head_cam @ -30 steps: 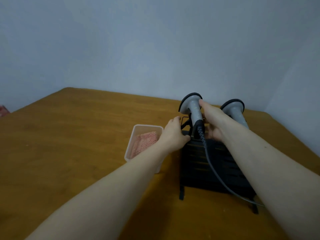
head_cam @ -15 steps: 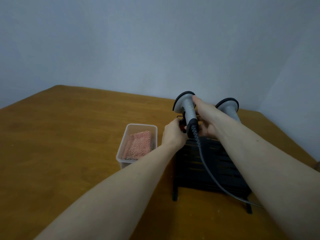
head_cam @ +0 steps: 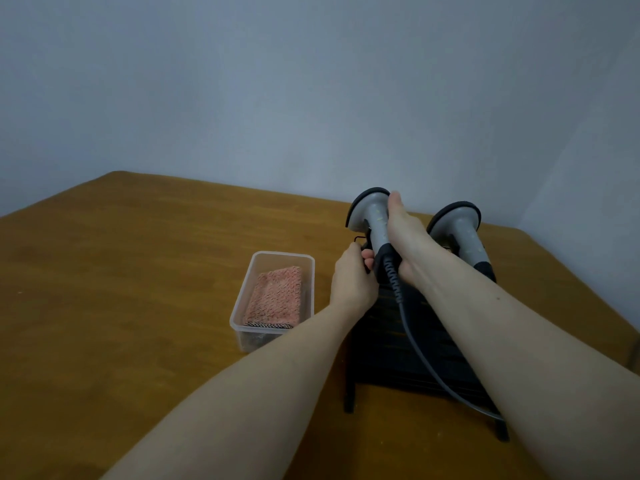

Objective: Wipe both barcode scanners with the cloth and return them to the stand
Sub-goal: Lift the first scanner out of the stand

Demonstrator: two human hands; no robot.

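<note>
Two grey barcode scanners with black-rimmed heads stand in a black wire stand [head_cam: 408, 341] at the right of the table. My right hand [head_cam: 405, 237] grips the handle of the left scanner [head_cam: 372, 211], thumb up along it. My left hand [head_cam: 351, 278] holds the stand's top left corner, fingers curled on the wire by the scanner's base. The right scanner [head_cam: 460, 226] sits untouched in the stand behind my right forearm. A pink cloth [head_cam: 275, 297] lies folded in a clear plastic tub [head_cam: 242, 323] left of the stand.
A dark cable [head_cam: 419, 351] runs from the left scanner's handle down over the stand toward the front right. The wooden table [head_cam: 121, 289] stretches out to the left. Grey walls close in behind and on the right.
My left hand has moved from the stand's side up to its top corner by the scanner base. My right hand has closed round the left scanner's handle. The view has shifted slightly.
</note>
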